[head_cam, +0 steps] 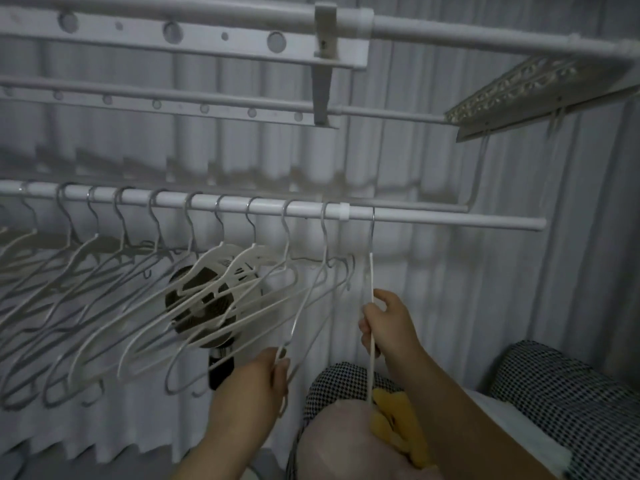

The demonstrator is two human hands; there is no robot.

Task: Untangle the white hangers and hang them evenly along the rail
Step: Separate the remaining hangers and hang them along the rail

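Observation:
Several white hangers [114,306] hang by metal hooks along the white rail [433,220], spread from the far left to past its white joint. My right hand [388,323] is shut on the rightmost hanger [371,271], which hangs edge-on from the rail just right of the joint. My left hand [266,379] is shut on the lower end of the neighbouring hanger [311,299], whose hook sits just left of the joint. The hangers in the middle overlap one another at their shoulders.
A black-and-white fan [204,306] stands behind the hangers. Higher rails and a bracket [323,64] run overhead. Checked cushions [571,393] lie at lower right, a yellow object [398,420] near my right forearm. Grey curtain behind.

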